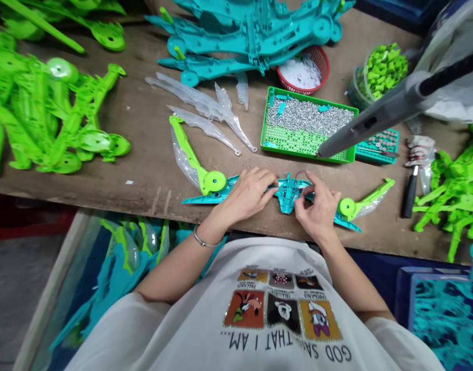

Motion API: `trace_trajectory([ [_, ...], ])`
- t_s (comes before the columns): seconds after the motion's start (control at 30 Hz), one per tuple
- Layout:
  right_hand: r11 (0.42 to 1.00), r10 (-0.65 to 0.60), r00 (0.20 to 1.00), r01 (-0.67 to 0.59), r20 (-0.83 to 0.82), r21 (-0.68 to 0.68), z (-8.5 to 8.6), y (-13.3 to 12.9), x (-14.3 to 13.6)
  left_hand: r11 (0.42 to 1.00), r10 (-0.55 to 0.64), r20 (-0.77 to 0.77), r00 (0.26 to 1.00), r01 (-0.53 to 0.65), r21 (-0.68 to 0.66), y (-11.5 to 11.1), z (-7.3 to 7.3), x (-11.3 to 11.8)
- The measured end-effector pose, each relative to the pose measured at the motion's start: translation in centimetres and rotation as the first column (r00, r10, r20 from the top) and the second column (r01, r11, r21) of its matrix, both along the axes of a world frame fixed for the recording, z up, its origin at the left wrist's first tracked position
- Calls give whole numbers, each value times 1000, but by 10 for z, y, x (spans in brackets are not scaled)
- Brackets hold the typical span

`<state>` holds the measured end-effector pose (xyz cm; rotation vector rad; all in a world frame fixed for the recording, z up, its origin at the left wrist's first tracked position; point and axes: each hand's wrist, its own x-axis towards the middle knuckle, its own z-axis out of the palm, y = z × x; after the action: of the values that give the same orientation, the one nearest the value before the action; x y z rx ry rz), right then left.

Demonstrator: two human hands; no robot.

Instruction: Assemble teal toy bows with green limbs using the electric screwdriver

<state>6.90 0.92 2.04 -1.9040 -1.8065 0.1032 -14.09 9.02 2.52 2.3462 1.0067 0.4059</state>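
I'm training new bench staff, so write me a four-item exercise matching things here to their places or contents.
1. Left hand
2. Green tray
3. Red basket
4. Black-handled tool

A. Holds white pieces
B. Beside the right-hand lime-green pile
C. On the teal assembly
D. Holds small silvery parts

Pairs: 1-C; 2-D; 3-A; 4-B

Reckoned from the frame on the bench, left hand at 9 o'clock, right hand at 3: stacked frames, between 11 and 12; basket, 12; tray holding screws, nearer, between 12 and 1; tub of clips, 1; small tray, 2; loose blades, between 10 and 11; left heap, between 9 and 10; hand tool, 3, right heap beyond. Below bench level: bin, 8; crate, 4.
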Motion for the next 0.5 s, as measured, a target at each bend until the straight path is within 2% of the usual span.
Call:
trace_trajectory([
  [0.2,1000,-6,998,6,-63,-1,-1,2,-6,996,86,45,995,-85,-13,-1,-8,5],
  [0.37,991,-100,991,107,-88,82,-8,-1,-3,985,164,123,979,-155,-82,1,-12,7],
  [0.5,981,-33,997,45,-65,189,-12,-12,0,971,224,154,962,-206,-120,3,-16,9],
])
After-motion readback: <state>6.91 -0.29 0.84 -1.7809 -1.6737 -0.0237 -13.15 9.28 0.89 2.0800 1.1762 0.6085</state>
